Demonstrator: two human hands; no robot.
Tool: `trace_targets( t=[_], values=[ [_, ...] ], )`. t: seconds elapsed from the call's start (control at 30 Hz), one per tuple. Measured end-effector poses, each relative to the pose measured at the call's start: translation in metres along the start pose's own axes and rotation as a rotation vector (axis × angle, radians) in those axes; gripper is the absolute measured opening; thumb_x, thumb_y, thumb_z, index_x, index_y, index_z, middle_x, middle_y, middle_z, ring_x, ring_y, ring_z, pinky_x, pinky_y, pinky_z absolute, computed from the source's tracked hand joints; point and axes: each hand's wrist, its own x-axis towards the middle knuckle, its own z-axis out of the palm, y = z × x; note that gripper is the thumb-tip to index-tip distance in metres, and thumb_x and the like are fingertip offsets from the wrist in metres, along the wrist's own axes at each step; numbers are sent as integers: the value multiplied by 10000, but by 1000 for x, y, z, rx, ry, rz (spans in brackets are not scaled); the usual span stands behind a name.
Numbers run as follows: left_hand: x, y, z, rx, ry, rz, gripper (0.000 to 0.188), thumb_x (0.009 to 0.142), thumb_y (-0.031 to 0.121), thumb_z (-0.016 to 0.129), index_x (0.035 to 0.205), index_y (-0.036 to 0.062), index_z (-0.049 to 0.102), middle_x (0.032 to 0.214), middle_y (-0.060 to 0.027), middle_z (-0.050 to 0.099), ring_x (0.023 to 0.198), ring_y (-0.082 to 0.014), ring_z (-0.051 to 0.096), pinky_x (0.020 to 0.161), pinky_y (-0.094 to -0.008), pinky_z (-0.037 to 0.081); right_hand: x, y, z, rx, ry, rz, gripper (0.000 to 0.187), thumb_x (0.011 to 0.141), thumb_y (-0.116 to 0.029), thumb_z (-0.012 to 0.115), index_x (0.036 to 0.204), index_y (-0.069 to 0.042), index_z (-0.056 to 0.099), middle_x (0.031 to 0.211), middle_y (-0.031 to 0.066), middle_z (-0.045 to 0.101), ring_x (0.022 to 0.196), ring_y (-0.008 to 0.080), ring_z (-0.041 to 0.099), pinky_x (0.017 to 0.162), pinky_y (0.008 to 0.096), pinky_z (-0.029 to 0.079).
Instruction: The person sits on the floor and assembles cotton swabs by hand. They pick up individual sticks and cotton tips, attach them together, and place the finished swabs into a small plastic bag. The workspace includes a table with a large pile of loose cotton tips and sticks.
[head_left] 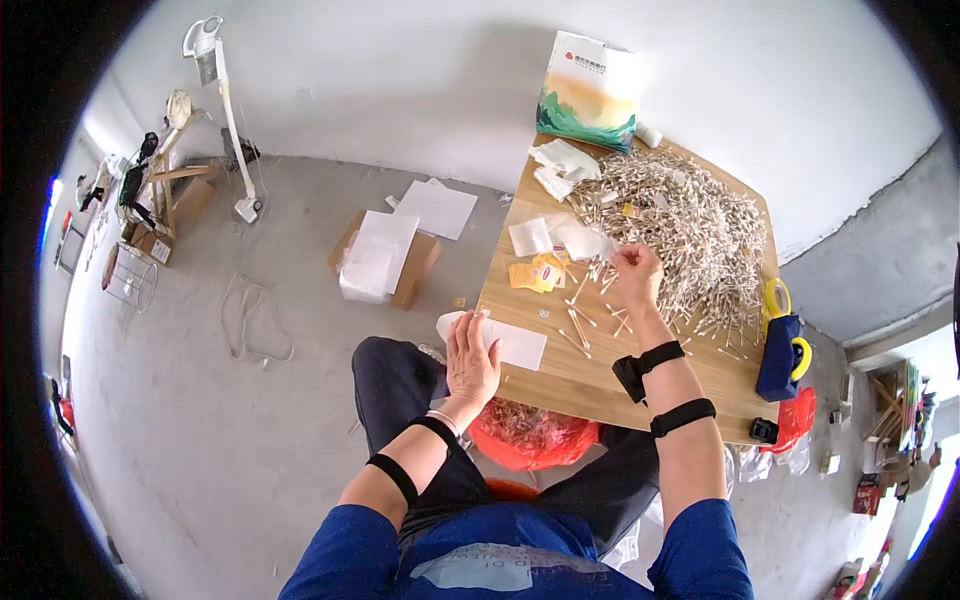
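My left hand [472, 365] rests with its fingers stretched out over a white card [520, 345] at the table's left edge. My right hand [638, 274] is closed in a pinch on the edge of a thin clear plastic bag [600, 246], just left of a big heap of cotton swabs [690, 235]. Several loose cotton swabs [575, 330] lie between the two hands. Beside them is a small stack of yellow cards [537, 273]. A stack of small clear bags [530, 237] lies behind the cards.
The wooden table [590, 385] carries a printed paper bag [590, 92] at the back and a blue holder [779, 360] with yellow-handled tools at the right. A red plastic bag [530, 436] of swabs sits below the edge. A cardboard box [415, 270] stands on the floor, left.
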Motion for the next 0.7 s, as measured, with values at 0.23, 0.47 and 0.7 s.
trace_targets(
  t=[0.23, 0.47, 0.7],
  values=[
    [-2, -4, -4, -6, 31, 33, 610, 848, 142, 645, 1367, 39, 340, 1374, -207, 391, 1316, -399, 328, 1113, -486, 273, -27, -44, -7, 251, -110, 206, 142, 829, -38, 691, 967, -6, 706, 828, 34, 703, 708, 80, 615, 653, 238, 499],
    [34, 45, -45, -470, 54, 15, 540, 820, 92, 684, 1304, 61, 447, 1335, -202, 450, 1248, -379, 416, 1049, -448, 355, -99, -102, -11, 320, -591, 144, 127, 909, -26, 589, 956, 56, 673, 842, 66, 703, 741, 104, 633, 694, 257, 521],
    [47, 22, -70, -558, -28, -1, 118, 810, 87, 704, 915, 46, 667, 1031, -91, 684, 1025, -305, 601, 900, -394, 463, -129, -133, 3, 73, -682, -34, 133, 853, -63, 646, 946, 5, 713, 828, 127, 723, 746, 152, 677, 697, 292, 530]
  ],
)
